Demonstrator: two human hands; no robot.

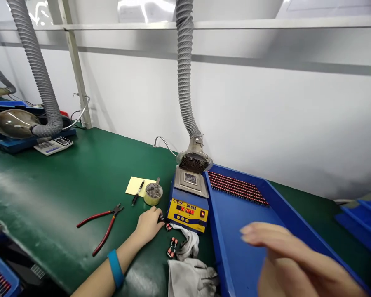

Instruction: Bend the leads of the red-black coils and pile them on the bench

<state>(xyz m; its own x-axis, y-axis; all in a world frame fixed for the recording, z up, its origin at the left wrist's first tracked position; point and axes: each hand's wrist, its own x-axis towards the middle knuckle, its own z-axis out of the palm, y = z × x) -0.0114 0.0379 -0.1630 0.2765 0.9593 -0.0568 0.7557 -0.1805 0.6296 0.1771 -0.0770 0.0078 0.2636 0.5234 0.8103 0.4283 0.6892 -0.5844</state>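
My left hand (pixel 148 225) was curled low on the green anti-static bench mat (pixel 64 198), fingertips closed around a tiny black electronic part (pixel 161 218) just beside the yellow-and-blue soldering station (pixel 188 214). Looked like a pinch, but part too small to be sure. Its long axis was hard to read, prob. running roughly left-right, pointing twd the station. My right hand (pixel 284 255) was open, fingers extended, blurred, above the blue plastic tray (pixel 235 231), holding nothing visible. Rows of small red parts (pixel 238 187) lay at the tray's far end. Near my left hand: small red-and-black parts (pixel 172 246), crumpled white cloth gloves (pixel 188 278), red-handled steel pliers (pixel 102 227), a clear round tub of metal bits (pixel 153 194), and a black pen (pixel 137 193) on a yellow sticky note (pixel 136 185).
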